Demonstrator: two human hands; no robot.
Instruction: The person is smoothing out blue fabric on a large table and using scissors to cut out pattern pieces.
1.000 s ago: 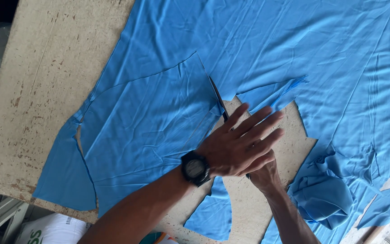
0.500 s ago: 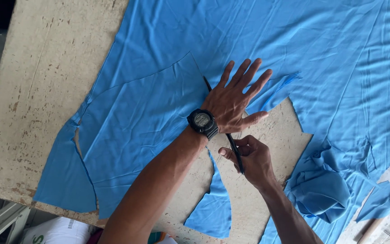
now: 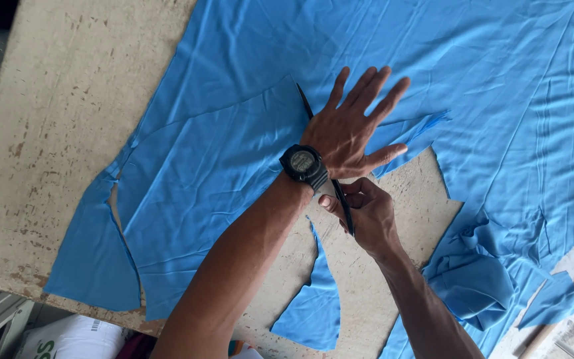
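A large sheet of bright blue fabric (image 3: 433, 60) lies over a worn pale table (image 3: 61, 133). My left hand (image 3: 353, 126), a black watch on its wrist, presses flat with spread fingers on the cloth beside a cut line. Just below it my right hand (image 3: 367, 213) grips the handles of dark scissors (image 3: 340, 193). Their blades run up under my left palm, and the tip (image 3: 302, 98) shows at the edge of a cut-out blue panel (image 3: 214, 173).
Loose blue offcuts lie near the table's front edge (image 3: 313, 312) and at the left corner (image 3: 94, 259). Bunched fabric (image 3: 473, 279) sits at the lower right. A white bag (image 3: 68, 339) is below the table edge.
My left hand has slid up the fabric and spread its fingers wider. My right hand with the scissors has followed it upward along the cut.
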